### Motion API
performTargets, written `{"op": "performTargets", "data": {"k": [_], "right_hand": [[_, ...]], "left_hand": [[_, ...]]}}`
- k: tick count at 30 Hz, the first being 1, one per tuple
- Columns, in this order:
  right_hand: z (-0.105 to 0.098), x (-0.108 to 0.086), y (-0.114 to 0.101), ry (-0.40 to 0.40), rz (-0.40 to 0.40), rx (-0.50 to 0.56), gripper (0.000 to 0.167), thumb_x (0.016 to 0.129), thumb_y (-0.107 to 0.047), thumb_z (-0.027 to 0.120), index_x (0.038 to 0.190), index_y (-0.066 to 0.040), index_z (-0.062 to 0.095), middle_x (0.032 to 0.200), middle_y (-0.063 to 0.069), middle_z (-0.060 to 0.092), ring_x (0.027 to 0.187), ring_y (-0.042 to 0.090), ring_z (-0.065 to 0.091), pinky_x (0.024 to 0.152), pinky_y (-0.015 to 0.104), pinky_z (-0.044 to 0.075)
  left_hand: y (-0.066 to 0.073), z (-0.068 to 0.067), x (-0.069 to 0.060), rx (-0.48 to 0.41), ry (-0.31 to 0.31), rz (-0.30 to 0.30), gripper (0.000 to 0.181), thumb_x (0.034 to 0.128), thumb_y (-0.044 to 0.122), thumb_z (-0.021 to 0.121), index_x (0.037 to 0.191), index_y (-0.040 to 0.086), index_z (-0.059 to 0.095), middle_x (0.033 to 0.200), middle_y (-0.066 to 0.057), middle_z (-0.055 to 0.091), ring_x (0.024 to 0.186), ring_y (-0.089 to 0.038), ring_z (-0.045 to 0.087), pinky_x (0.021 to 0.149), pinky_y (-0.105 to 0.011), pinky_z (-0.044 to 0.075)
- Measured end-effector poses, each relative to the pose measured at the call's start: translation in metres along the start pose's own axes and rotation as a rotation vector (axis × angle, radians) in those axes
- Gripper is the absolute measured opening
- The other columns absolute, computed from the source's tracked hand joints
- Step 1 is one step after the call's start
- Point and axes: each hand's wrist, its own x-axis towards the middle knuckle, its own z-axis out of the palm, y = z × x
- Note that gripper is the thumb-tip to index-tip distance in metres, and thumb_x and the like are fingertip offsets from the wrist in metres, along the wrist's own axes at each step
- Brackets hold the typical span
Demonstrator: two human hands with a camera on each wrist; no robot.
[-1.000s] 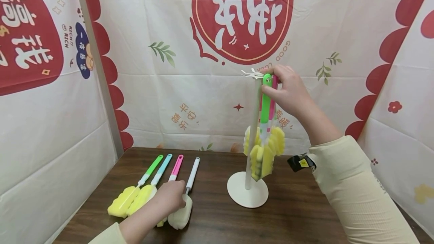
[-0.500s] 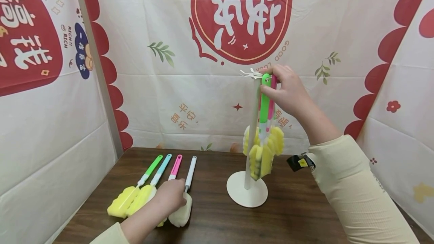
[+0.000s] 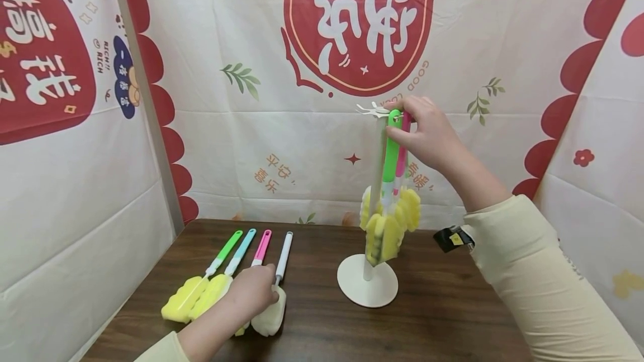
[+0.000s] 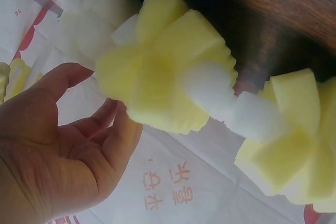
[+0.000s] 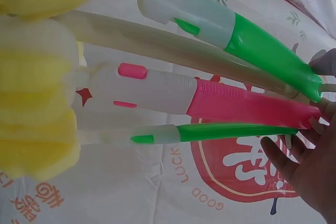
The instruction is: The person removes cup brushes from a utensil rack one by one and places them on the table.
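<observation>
My right hand (image 3: 424, 130) is at the top of a white upright rack (image 3: 368, 278), holding the upper end of a green-handled sponge brush (image 3: 391, 155) at a hook. Beside it hang a pink-handled brush (image 5: 252, 100) and another green-handled brush (image 5: 220, 131), yellow sponge heads down. On the table at left, my left hand (image 3: 254, 289) lies over the neck of a pink-handled brush (image 3: 261, 247), next to a white-handled brush (image 3: 284, 258). In the left wrist view, the left fingers touch or nearly touch a yellow sponge head (image 4: 163, 72), with a gap between thumb and fingers.
A green-handled brush (image 3: 225, 251) and a blue-handled brush (image 3: 241, 253) lie left of the left hand, yellow heads toward me. The dark wood table (image 3: 322, 278) meets a printed cloth backdrop (image 3: 241, 144). Thin hooks (image 3: 369, 109) stick out at the rack's top.
The white-handled brush has shifted slightly left. The hanging green-handled brush's sponge head has swung a little left. Both hands stay nearly where they were; the right forearm has shifted slightly.
</observation>
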Motion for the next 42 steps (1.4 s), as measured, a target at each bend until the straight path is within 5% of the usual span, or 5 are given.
{"op": "performTargets", "data": {"k": [8,14,21,33,42], "right_hand": [[-0.002,0.0,0.003,-0.007,-0.012,-0.004,0.031,0.091,-0.018,0.064,0.121,-0.01,0.064,0.097,0.005,0.057,0.1,0.021,0.044,0.065,0.019,0.046],[-0.004,0.0,0.004,-0.026,-0.017,-0.012,0.034,0.092,-0.02,0.064,0.124,-0.011,0.063,0.099,0.005,0.057,0.1,0.021,0.043,0.07,0.031,0.047],[-0.006,-0.002,0.006,-0.06,-0.007,0.005,0.039,0.093,-0.02,0.063,0.131,-0.013,0.059,0.121,0.006,0.056,0.111,0.025,0.041,0.081,0.047,0.051],[-0.005,-0.006,0.007,-0.047,-0.035,0.046,0.043,0.093,-0.02,0.063,0.135,-0.012,0.057,0.135,0.007,0.052,0.123,0.026,0.041,0.089,0.055,0.049],[-0.003,-0.006,0.014,-0.014,0.004,0.133,0.043,0.097,-0.026,0.057,0.138,-0.013,0.054,0.136,0.006,0.049,0.126,0.027,0.039,0.092,0.053,0.047]], "left_hand": [[0.006,-0.004,-0.003,-0.022,0.076,0.052,0.025,0.0798,0.02,0.075,0.091,0.004,0.059,0.069,-0.001,0.054,0.06,-0.017,0.052,0.052,-0.035,0.044],[0.019,-0.008,-0.006,0.001,0.135,0.071,0.03,0.0817,0.026,0.075,0.097,0.004,0.063,0.074,-0.002,0.058,0.064,-0.016,0.056,0.054,-0.038,0.047],[0.036,-0.015,-0.007,0.0,0.208,0.078,0.034,0.083,0.032,0.073,0.104,0.006,0.065,0.085,-0.006,0.065,0.074,-0.02,0.063,0.055,-0.04,0.051],[0.059,-0.025,-0.018,-0.118,0.342,0.131,0.023,0.0843,0.032,0.072,0.099,0.015,0.065,0.081,0.004,0.065,0.057,-0.006,0.049,0.046,-0.027,0.04],[0.08,-0.039,-0.018,-0.209,0.336,0.13,0.025,0.0843,0.032,0.071,0.102,0.014,0.066,0.087,0.005,0.066,0.071,-0.01,0.06,0.055,-0.03,0.046]]}}
